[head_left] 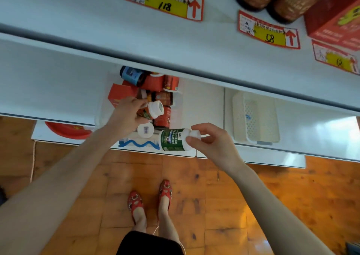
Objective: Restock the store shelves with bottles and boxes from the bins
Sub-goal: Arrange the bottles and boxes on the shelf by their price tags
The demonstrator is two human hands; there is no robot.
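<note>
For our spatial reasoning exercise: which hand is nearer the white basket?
Right. The right hand sits just left of the basket; the left hand is farther left, over the bin.

A red-bordered paper price tag (162, 1) near the front edge of the white top shelf (78, 11) bears a handwritten 118 on yellow beside a red up-arrow. A second such tag (268, 33), further right, reads 58 with its own arrow. White print on the green-labelled plastic bottle (171, 140) is too blurred to read.

Shop: shelves (194, 46) with price tags (163, 1)
</note>
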